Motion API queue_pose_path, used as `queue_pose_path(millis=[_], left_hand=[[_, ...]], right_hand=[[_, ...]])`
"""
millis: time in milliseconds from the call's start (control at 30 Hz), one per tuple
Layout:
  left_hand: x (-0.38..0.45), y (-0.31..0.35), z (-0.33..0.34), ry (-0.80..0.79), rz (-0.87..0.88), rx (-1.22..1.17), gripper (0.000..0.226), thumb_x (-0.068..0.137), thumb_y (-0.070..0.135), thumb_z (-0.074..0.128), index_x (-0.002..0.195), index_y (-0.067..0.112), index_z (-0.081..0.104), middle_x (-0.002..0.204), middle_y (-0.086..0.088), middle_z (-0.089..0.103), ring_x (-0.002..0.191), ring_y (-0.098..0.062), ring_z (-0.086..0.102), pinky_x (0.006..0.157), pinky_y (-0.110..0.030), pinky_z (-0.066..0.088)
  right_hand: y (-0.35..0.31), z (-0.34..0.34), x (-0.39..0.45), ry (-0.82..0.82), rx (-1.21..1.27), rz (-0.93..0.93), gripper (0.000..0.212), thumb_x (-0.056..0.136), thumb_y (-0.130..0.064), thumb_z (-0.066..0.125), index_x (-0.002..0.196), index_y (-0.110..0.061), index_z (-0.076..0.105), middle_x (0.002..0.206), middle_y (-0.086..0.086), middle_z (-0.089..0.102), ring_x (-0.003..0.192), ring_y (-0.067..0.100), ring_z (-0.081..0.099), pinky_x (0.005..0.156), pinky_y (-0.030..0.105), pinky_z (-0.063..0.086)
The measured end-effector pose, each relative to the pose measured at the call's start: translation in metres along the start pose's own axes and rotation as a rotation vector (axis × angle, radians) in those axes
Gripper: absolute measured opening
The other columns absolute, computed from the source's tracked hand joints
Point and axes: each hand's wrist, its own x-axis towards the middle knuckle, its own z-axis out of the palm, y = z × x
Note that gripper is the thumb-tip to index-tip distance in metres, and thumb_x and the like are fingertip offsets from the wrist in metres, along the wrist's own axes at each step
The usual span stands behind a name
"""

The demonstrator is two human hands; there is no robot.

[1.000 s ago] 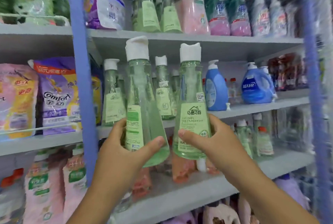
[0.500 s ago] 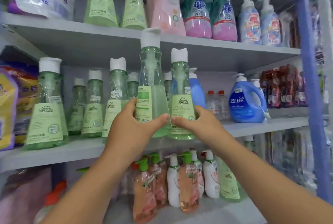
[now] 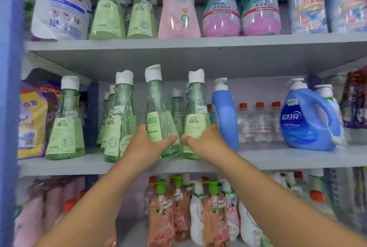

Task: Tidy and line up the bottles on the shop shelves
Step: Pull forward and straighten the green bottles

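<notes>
From my feed, a blue upright [image 3: 9, 107] bounded the left edge. On the middle shelf [image 3: 278, 159], my left hand [image 3: 147, 145] had its fingers wrapped round a tilted green bottle [image 3: 158, 119], its base by the shelf's front lip. My right hand [image 3: 204, 139] gripped an upright green bottle [image 3: 195, 111] just beside a blue pump bottle [image 3: 225, 113]. Bare shelf front lay further right.

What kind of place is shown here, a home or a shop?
Most likely a shop: shelves packed with many identical green bottles, price stickers on them, and blue detergent jugs alongside.
</notes>
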Motion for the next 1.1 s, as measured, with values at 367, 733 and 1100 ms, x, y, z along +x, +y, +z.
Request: queue_pose_path(millis=[367,733,1100], left_hand=[[0.005,-0.001,0.006,-0.056,-0.037,0.162,0.062,0.081,0.055,0.075,0.117,0.025,0.035,0.097,0.013,0.054,0.092,-0.016,0.058,0.075,-0.032,0.045],[0.010,0.001,0.006,-0.159,0.035,0.145,0.101,0.074,0.067,0.072,0.154,0.026,0.026,0.149,0.007,0.048,0.126,-0.019,0.051,0.099,-0.033,0.042],[0.009,0.021,0.026,-0.280,0.064,0.118,0.097,0.077,0.060,0.076,0.154,0.023,0.030,0.144,0.013,0.050,0.115,-0.007,0.050,0.095,-0.023,0.037]], right_hand=[[-0.028,-0.038,0.004,-0.185,-0.299,-0.061,0.090,0.082,-0.051,0.076,0.146,-0.002,0.036,0.137,0.009,0.054,0.120,0.027,0.058,0.093,0.032,0.051],[0.005,-0.067,0.031,-0.267,-0.070,0.008,0.086,0.047,-0.044,0.095,0.124,-0.022,0.062,0.123,-0.004,0.068,0.112,0.018,0.064,0.091,0.038,0.054],[0.047,-0.099,0.042,-0.223,-0.050,-0.015,0.048,0.072,-0.033,0.089,0.113,-0.028,0.066,0.112,-0.005,0.073,0.109,0.019,0.065,0.103,0.044,0.048]])
